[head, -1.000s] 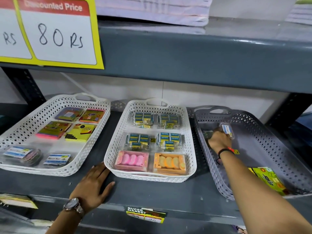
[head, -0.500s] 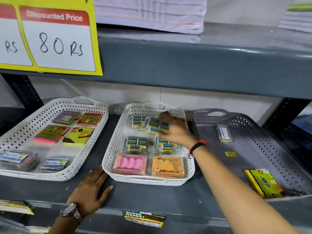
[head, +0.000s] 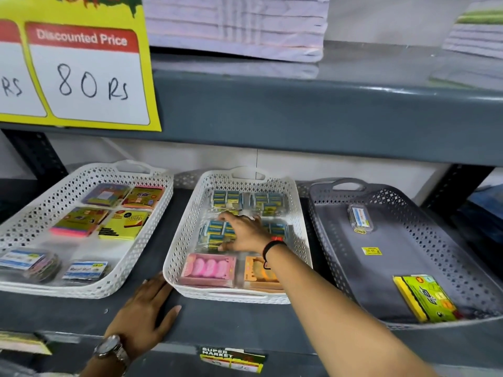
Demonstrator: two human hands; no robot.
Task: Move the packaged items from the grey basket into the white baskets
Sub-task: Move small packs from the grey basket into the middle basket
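The grey basket point(head: 326, 213) stands at the right of the shelf. It holds a small clear case with a blue label point(head: 359, 219) and a yellow-green packet point(head: 426, 297). My right hand point(head: 245, 234) reaches into the middle white basket point(head: 182, 235), with thumb and fingers closed around a blue-and-yellow pack point(head: 215, 231) that lies on the left of the middle row. Similar packs fill the back row; a pink pack point(head: 208, 269) and an orange pack point(head: 257, 272) lie in front. My left hand point(head: 144, 308) rests flat on the shelf. The left white basket point(head: 152, 240) holds sticky-note packets.
A loose yellow sticker point(head: 371, 251) lies on the grey basket's floor. The upper shelf beam point(head: 299, 115) hangs low over the baskets, with a yellow price sign point(head: 81, 77) at its left. A label point(head: 231, 359) sits on the shelf's front edge.
My right hand lifted a blue-and-yellow pack out of the grey basket, carried it left over the middle white basket and lowered it onto the middle row. My left hand stayed on the shelf.
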